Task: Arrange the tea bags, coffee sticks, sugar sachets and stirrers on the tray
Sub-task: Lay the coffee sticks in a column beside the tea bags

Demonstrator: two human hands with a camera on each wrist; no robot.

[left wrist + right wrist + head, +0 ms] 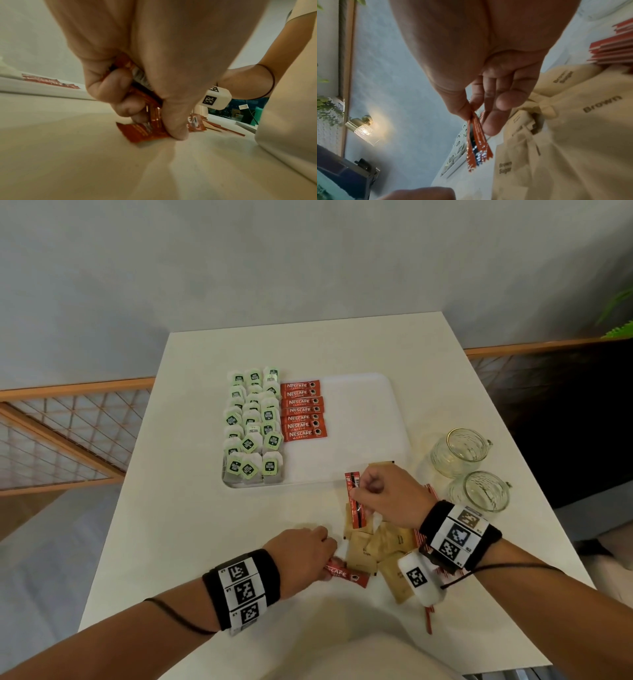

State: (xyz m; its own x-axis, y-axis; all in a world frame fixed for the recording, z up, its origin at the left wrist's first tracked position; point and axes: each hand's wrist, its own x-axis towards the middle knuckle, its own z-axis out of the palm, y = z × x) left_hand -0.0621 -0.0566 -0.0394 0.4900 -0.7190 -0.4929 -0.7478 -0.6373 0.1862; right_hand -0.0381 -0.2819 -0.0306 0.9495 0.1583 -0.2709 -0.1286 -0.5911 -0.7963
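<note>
A white tray [363,405] holds rows of green-tagged tea bags [251,426] on its left and a column of red coffee sticks [303,410] beside them. My right hand [380,494] pinches a red coffee stick [356,501] edge-up just in front of the tray; it shows between thumb and fingers [476,143] in the right wrist view. My left hand [305,553] grips red coffee sticks [145,129] low on the table, one [346,573] sticking out to the right. Brown sugar sachets [373,546] lie in a loose pile between and under my hands.
Two clear glass cups [459,451] [479,491] stand right of the tray. Thin red stirrers [428,616] lie under my right wrist near the table's front. The tray's right half is bare. A wooden railing runs behind the white table [171,508].
</note>
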